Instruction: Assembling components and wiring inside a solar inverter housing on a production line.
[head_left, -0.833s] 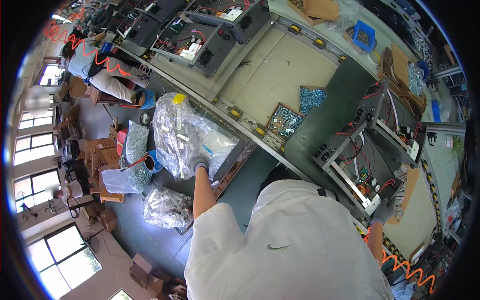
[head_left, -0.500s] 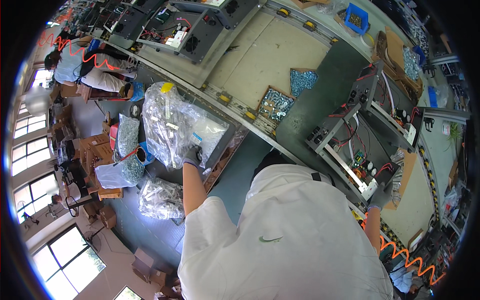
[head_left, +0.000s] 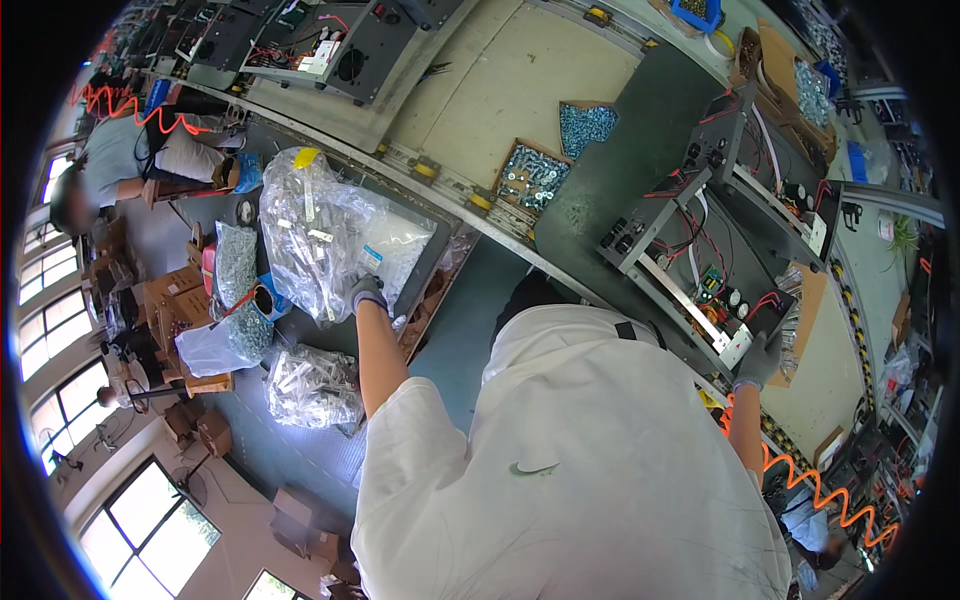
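My left hand (head_left: 368,292), in a grey glove, is at the near edge of a large clear plastic bag (head_left: 310,240) of metal parts. Its fingers look curled; what they hold, if anything, is hidden. The bag lies on a dark side table (head_left: 425,262) to my left, beside a smaller bag of white granular-looking pieces (head_left: 400,240). To the right, my gloved right hand (head_left: 760,362) rests against the near corner of an open grey metal chassis (head_left: 690,300), fingers stretched along it. Red and white wires and a circuit board (head_left: 712,282) show inside that chassis.
A second open chassis (head_left: 770,190) stands just beyond. A carton of bolts (head_left: 533,177) and a pile of blue-toned screws (head_left: 588,128) lie on the workbench (head_left: 470,85). Another bag of parts (head_left: 315,388) sits nearer on the left. A co-worker (head_left: 115,160) sits at far left.
The whole view has shifted, so the bench and bags appear farther left and higher. Both hands stay by the same things. The co-worker at far left has changed posture.
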